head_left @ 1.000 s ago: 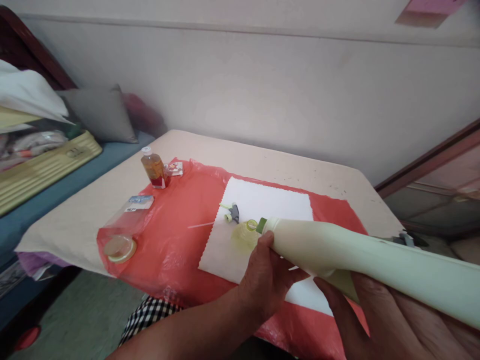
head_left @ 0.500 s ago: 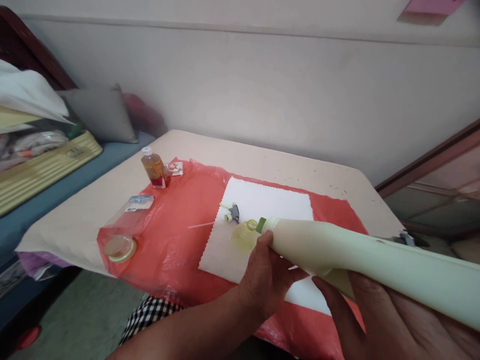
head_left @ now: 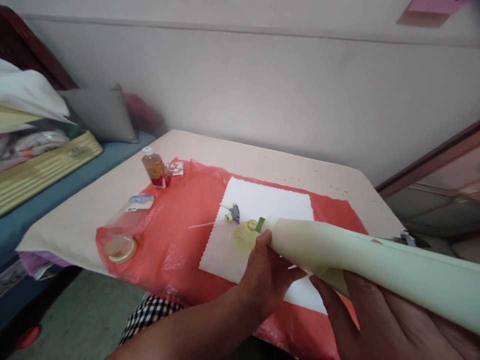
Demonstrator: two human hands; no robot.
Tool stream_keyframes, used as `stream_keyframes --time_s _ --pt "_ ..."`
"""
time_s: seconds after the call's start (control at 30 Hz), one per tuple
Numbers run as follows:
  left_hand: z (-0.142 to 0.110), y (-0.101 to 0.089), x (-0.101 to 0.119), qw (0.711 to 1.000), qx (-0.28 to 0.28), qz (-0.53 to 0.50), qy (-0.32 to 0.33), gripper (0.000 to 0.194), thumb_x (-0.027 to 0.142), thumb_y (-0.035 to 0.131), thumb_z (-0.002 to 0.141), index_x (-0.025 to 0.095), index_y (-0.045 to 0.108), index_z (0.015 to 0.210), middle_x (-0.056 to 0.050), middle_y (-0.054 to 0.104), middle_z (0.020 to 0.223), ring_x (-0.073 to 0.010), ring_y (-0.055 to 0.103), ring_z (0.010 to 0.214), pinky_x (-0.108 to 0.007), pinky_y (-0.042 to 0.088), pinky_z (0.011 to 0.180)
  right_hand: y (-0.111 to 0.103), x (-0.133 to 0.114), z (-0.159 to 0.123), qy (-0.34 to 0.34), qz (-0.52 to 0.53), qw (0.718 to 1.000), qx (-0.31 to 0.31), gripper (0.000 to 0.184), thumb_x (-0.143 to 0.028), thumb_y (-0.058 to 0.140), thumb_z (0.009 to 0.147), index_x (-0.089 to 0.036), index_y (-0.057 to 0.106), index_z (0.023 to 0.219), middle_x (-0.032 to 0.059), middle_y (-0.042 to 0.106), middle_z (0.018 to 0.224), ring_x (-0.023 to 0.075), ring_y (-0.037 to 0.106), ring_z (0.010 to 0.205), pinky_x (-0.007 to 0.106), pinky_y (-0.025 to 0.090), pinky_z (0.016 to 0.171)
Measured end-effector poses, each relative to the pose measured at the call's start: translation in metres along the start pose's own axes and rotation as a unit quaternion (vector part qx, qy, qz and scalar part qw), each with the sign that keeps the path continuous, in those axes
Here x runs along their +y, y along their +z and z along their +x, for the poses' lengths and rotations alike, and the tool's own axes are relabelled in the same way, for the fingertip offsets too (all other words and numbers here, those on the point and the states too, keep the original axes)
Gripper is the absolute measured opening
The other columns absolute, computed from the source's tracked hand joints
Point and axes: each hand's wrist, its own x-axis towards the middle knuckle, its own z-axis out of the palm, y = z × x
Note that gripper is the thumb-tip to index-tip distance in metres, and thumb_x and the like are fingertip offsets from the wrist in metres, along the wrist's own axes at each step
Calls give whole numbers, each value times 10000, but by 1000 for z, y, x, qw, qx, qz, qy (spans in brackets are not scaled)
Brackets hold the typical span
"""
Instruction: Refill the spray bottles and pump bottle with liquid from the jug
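Note:
A large pale green plastic bottle [head_left: 360,245] is tilted nearly level, its green spout pointing left. My left hand [head_left: 262,270] is closed around its neck end. Farther back, my right hand [head_left: 382,315] supports the bottle's body from below, fingers wrapped under it. Right at the spout is the open mouth of a translucent yellow-green spray bottle [head_left: 243,237], standing on a white sheet [head_left: 270,197]. Whether liquid is flowing cannot be made out. Beside it on the sheet lies a grey and green spray trigger head [head_left: 233,214]; a thin pale tube [head_left: 201,225] stretches left of it.
Red plastic sheeting [head_left: 180,220] covers part of the cream tabletop [head_left: 225,150]. On its left side are an amber liquid bottle [head_left: 154,170], a small white packet [head_left: 177,168], a clear plastic bag [head_left: 131,210] and a round lidded jar [head_left: 120,248]. A wall rises behind the table.
The pale green bottle and both hands have shifted very slightly left. Everything on the table stays where it was.

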Motion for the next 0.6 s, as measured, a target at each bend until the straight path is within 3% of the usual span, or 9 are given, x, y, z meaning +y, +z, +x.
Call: stream_keyframes --time_s 0.17,0.37,0.6 --pt "2 -3 -2 999 6 -37 -25 647 606 572 840 122 616 1268 -190 645 1244 -383 570 1178 -485 475 958 -1 -6 5 13 1 1000 12 456 -423 605 880 -256 610 1305 86 738 1103 366 621 1148 475 488 916" --pt "3 -5 -4 998 11 -53 -32 646 593 562 850 111 616 1276 -179 643 1224 -312 603 1055 -367 483 823 1 -5 2 -13 -35 999 5 551 -444 627 868 -218 563 1368 113 721 1165 410 582 1224 499 478 955" --pt "2 -5 -4 998 12 -60 -35 655 596 576 839 110 610 1277 -174 640 1217 -298 598 1030 -353 469 800 1 -5 2 -14 -26 1000 5 569 -464 614 883 -203 546 1385 122 718 1164 404 580 1234 492 470 978"
